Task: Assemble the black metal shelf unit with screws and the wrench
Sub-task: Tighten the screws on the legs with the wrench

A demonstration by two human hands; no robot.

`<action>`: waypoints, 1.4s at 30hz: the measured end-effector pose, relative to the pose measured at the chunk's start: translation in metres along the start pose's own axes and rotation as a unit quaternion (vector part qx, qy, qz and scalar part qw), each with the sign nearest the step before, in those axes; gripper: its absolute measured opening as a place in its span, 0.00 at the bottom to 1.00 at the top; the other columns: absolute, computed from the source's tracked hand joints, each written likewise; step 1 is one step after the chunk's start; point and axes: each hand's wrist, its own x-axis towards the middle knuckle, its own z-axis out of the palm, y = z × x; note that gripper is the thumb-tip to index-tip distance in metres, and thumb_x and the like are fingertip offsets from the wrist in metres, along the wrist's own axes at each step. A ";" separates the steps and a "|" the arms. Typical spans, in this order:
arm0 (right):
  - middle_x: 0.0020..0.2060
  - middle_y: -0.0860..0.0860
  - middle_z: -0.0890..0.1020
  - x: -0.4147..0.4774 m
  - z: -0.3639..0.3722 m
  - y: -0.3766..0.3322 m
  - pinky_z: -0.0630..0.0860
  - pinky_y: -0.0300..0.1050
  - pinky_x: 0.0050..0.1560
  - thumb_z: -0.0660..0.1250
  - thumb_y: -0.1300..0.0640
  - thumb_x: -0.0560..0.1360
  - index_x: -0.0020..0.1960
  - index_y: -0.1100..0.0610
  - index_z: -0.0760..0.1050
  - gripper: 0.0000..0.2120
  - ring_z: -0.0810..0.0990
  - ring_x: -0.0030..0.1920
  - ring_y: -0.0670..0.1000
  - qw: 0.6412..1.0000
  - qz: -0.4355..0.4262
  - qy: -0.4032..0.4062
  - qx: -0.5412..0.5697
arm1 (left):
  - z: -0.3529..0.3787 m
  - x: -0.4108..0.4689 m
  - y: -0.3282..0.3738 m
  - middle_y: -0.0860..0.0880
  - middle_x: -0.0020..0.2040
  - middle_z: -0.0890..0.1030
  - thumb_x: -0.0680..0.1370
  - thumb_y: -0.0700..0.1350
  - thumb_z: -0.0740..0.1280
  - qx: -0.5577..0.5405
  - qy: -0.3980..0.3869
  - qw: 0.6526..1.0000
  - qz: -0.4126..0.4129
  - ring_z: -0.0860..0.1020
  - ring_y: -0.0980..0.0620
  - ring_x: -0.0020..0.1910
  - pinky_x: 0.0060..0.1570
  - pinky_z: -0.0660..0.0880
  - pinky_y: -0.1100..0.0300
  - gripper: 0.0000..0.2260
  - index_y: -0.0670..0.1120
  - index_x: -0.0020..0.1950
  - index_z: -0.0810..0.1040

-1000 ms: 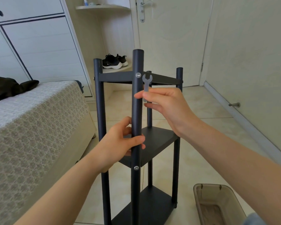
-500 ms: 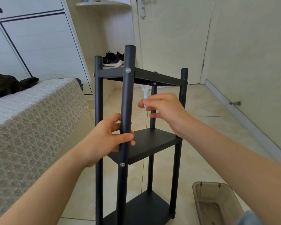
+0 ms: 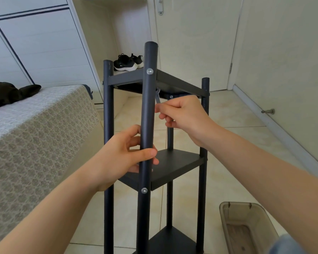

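Observation:
The black metal shelf unit (image 3: 176, 165) stands upright on the tiled floor with three shelves between four round posts. My left hand (image 3: 125, 156) grips the nearest post at mid height, thumb across its front. My right hand (image 3: 184, 114) pinches a small silver wrench (image 3: 157, 96), whose head reaches up under the top shelf just behind that post. Silver screw heads show on the near post, the top screw (image 3: 149, 71) and the middle screw (image 3: 144, 190); another screw (image 3: 171, 96) sits under the top shelf.
A bed (image 3: 35, 129) with a patterned cover stands close on the left. A beige plastic bin (image 3: 246, 228) sits on the floor at lower right. Black shoes (image 3: 127, 62) rest on a corner shelf behind; a door (image 3: 195, 43) and a door stop (image 3: 268, 111) are beyond.
The shelf unit has turned slightly under my left hand. My right hand carried the wrench from in front of the top shelf down and in, so its head now sits under the top shelf.

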 end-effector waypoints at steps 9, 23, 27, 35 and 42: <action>0.29 0.48 0.76 0.002 0.007 -0.006 0.79 0.41 0.44 0.67 0.58 0.79 0.42 0.57 0.84 0.10 0.73 0.33 0.45 0.997 0.026 0.029 0.066 | -0.002 0.002 0.003 0.49 0.47 0.85 0.77 0.38 0.70 0.043 -0.009 0.999 -0.003 0.86 0.49 0.50 0.50 0.82 0.44 0.16 0.50 0.63 0.74; 0.32 0.47 0.81 0.017 0.027 -0.002 0.79 0.47 0.44 0.68 0.58 0.78 0.45 0.54 0.83 0.06 0.77 0.35 0.44 0.993 -0.030 0.100 0.046 | -0.018 0.009 0.005 0.47 0.52 0.85 0.75 0.39 0.72 0.079 -0.018 0.996 -0.024 0.86 0.47 0.45 0.38 0.84 0.54 0.19 0.54 0.62 0.74; 0.35 0.57 0.80 0.026 0.041 -0.003 0.75 0.48 0.41 0.66 0.58 0.79 0.44 0.61 0.81 0.09 0.76 0.38 0.48 0.993 -0.061 0.099 0.021 | -0.025 0.010 0.003 0.49 0.49 0.86 0.73 0.40 0.72 0.072 -0.022 0.997 -0.022 0.86 0.46 0.45 0.36 0.83 0.56 0.18 0.53 0.61 0.75; 0.34 0.62 0.79 0.037 0.048 0.005 0.79 0.59 0.42 0.63 0.60 0.80 0.39 0.67 0.78 0.15 0.76 0.34 0.56 0.988 -0.115 0.097 -0.015 | -0.030 0.012 -0.001 0.48 0.49 0.86 0.73 0.41 0.72 0.065 -0.022 0.997 -0.019 0.86 0.46 0.45 0.36 0.83 0.55 0.19 0.52 0.61 0.75; 0.27 0.45 0.77 0.037 0.052 0.011 0.74 0.41 0.38 0.64 0.61 0.80 0.36 0.57 0.79 0.14 0.75 0.29 0.42 0.984 -0.151 0.095 -0.016 | -0.033 0.010 -0.002 0.49 0.49 0.86 0.71 0.42 0.72 0.060 -0.030 0.998 -0.015 0.86 0.46 0.45 0.36 0.83 0.56 0.19 0.52 0.61 0.75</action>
